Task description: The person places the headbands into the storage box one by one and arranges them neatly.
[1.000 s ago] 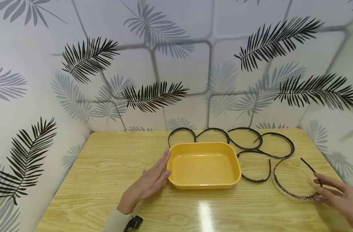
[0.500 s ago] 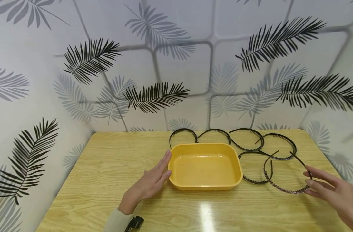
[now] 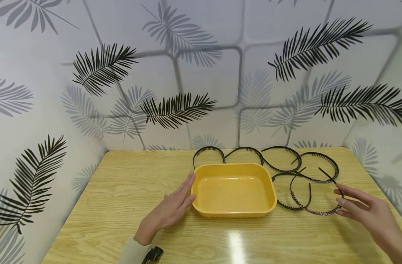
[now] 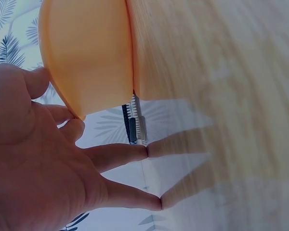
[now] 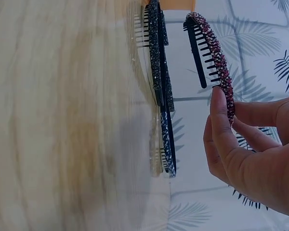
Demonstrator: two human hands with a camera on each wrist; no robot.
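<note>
Head view: at lower right, the right hand (image 3: pixel 372 211) pinches a headband (image 3: pixel 314 212), its open ends pointing up-frame; the left hand (image 3: pixel 170 206), fingers extended, touches a tub (image 3: pixel 234 192). Left wrist: two fingertips (image 4: pixel 154 203) touch the bench (image 4: pixel 250 96). Right wrist: the headband slants upper-left to lower-right, teeth leftward.

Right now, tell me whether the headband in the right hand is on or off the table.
Off: the right wrist view shows the right hand pinching the headband with a gap above the table.

The left hand (image 3: pixel 171 208) extends spread fingers; the right hand (image 3: pixel 369 209) pinches, fingers bent.
</note>
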